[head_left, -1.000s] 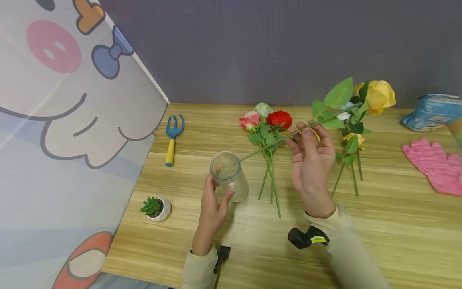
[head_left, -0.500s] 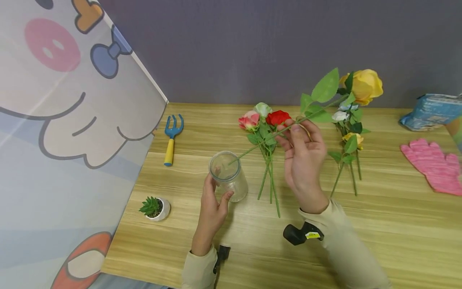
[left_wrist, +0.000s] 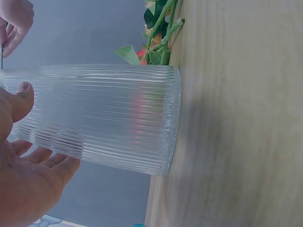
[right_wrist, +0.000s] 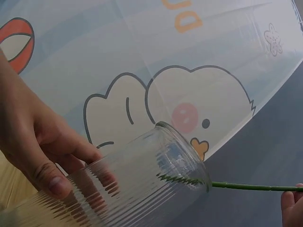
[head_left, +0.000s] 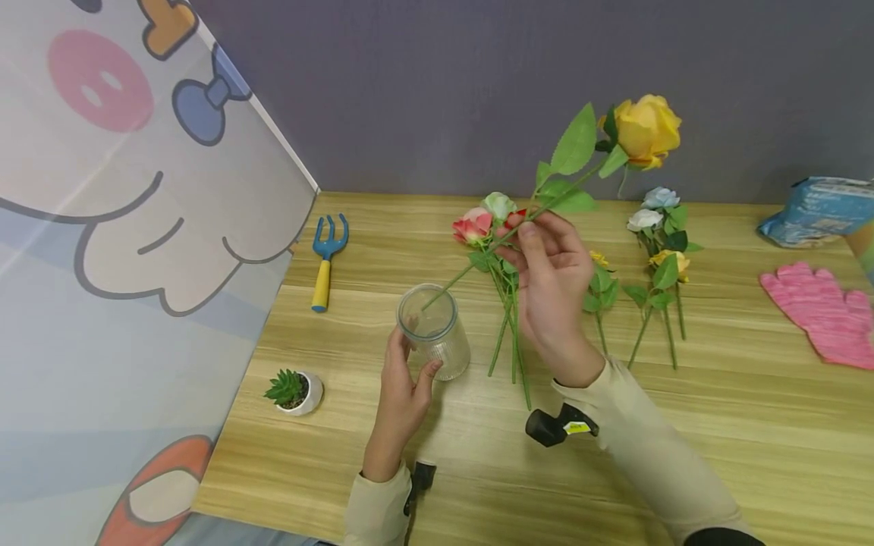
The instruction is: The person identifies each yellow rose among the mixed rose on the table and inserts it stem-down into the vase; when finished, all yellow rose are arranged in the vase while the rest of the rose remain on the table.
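Yellow rose (head_left: 646, 129) stem enters glass jar (head_left: 434, 331), pinched by right hand (head_left: 550, 282)

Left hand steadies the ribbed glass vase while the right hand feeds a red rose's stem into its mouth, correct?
Not quite: the rose in the right hand is yellow, not red, as the head view shows. The rest holds: the left hand steadies the ribbed glass vase, and the right wrist view shows the stem tip just inside its mouth.
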`<state>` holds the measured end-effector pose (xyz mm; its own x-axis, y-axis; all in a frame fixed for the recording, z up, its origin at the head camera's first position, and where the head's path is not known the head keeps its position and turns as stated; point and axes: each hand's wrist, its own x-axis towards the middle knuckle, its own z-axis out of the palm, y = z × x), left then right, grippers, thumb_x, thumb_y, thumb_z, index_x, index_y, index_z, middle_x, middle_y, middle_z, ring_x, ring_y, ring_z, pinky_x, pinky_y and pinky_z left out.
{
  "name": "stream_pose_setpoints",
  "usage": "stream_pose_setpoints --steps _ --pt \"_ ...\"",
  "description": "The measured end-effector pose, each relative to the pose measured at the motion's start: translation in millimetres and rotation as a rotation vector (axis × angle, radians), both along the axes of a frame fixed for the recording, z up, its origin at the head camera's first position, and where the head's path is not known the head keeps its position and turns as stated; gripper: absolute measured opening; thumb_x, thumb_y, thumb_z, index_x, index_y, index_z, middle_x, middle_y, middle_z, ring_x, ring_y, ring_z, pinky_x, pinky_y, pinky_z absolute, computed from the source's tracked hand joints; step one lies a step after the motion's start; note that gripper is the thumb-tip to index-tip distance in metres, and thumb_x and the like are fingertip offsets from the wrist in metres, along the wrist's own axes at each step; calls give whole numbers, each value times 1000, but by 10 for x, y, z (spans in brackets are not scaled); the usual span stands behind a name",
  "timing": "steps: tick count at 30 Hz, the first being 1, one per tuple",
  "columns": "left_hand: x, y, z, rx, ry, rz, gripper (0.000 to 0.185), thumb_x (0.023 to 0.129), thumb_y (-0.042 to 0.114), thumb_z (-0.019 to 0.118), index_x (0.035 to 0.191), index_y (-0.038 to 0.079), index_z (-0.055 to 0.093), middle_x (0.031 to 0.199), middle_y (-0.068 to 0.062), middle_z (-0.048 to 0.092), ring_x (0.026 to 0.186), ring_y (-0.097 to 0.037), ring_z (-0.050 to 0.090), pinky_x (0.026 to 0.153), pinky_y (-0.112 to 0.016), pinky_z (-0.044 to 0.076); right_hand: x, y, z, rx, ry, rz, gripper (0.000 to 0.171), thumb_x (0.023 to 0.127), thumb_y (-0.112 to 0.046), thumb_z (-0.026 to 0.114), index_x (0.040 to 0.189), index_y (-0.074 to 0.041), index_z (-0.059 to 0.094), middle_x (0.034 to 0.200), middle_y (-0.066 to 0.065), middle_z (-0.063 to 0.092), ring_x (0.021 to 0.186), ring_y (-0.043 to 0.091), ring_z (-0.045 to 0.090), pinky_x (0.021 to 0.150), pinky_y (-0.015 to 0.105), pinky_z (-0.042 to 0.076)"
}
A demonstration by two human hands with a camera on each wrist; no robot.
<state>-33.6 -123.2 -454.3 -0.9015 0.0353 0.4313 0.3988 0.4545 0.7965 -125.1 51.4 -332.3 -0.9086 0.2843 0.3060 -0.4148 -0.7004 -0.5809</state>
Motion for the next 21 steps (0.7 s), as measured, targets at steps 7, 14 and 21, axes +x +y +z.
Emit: stream_pose_setpoints --steps 7,14,21 --pt "-3 1 -1 -3 1 -6 72 94 -6 68 151 -13 25 151 -31 39 141 -49 43 117 -64 35 -36 -52 -14 24 7 -8 25 98 15 54 101 -2 72 90 9 76 78 16 73 71 27 64" --pt "-4 1 -18 -12 -2 2 72 93 -6 68 150 -13 25 150 -31 40 140 -49 44 116 -64 36 -60 -127 -37 97 15 -32 27 97 15 56 100 -4 75 90 5 77 78 11 73 69 26 63" --pt "-6 2 -23 -9 0 6 72 94 -6 68 151 -13 25 151 -32 39 142 -50 41 117 -62 35 -41 -181 -46 203 14 -49 36 95 18 55 100 -10 77 90 0 75 77 10 73 68 24 63"
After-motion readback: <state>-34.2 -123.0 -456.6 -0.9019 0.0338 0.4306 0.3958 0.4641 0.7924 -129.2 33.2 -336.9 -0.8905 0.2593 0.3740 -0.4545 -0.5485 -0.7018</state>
